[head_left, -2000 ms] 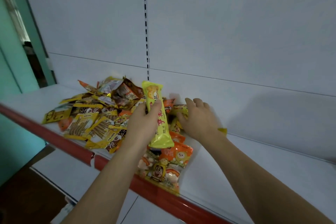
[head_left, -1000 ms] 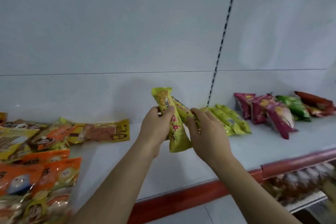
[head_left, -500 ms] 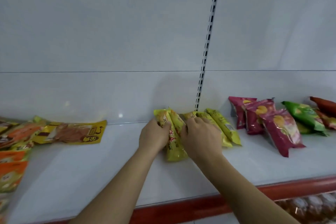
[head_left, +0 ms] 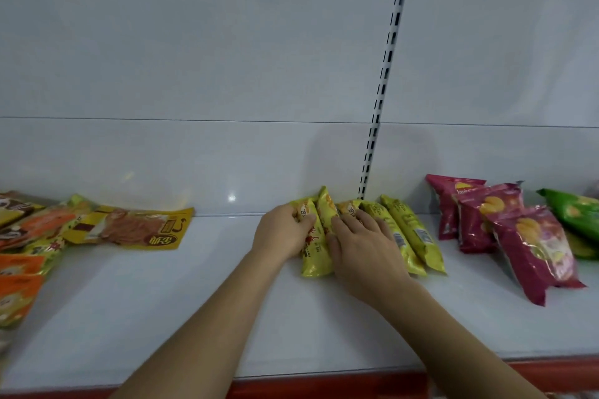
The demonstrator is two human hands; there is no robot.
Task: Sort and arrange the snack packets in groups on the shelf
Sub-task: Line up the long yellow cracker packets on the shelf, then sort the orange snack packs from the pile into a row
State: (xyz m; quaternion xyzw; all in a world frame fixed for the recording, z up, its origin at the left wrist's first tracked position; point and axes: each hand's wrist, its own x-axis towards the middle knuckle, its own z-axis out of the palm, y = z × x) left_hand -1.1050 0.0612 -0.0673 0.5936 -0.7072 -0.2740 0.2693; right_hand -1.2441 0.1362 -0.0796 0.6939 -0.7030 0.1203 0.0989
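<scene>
Several long yellow snack packets (head_left: 411, 236) lie side by side on the white shelf (head_left: 162, 317) against the back panel. My left hand (head_left: 280, 233) grips the leftmost yellow packet (head_left: 316, 257) near its top end, which lies flat on the shelf. My right hand (head_left: 364, 248) lies over the neighbouring packets with fingers fairly straight, pressing them down. The two hands are close together, and part of the row is hidden beneath them.
Maroon chip bags (head_left: 534, 246) and a green bag (head_left: 577, 210) lie to the right. A flat yellow packet (head_left: 136, 228) and a heap of orange packets (head_left: 19, 288) sit at the left. A slotted upright (head_left: 385, 74) runs up the back wall. The shelf's front edge is red (head_left: 324, 385).
Both hands carried yellow packets from the mixed heap rightward and lowered them onto the shelf beside the yellow row. Since half a second ago the hands have barely moved.
</scene>
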